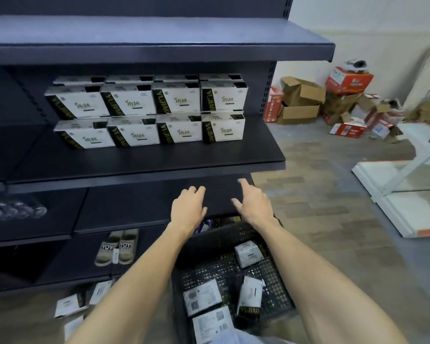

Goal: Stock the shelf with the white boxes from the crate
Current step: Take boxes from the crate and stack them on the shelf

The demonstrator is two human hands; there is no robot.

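- The black mesh crate sits on the floor below the hands and holds four loose white boxes lying at odd angles.
- On the middle shelf, stocked white boxes stand two high and four across, with more behind them.
- A few more boxes lie on the floor left of the crate.
- The left hand hangs above the crate's far rim, fingers loosely apart, holding nothing.
- The right hand is just beside it, fingers spread and also empty.
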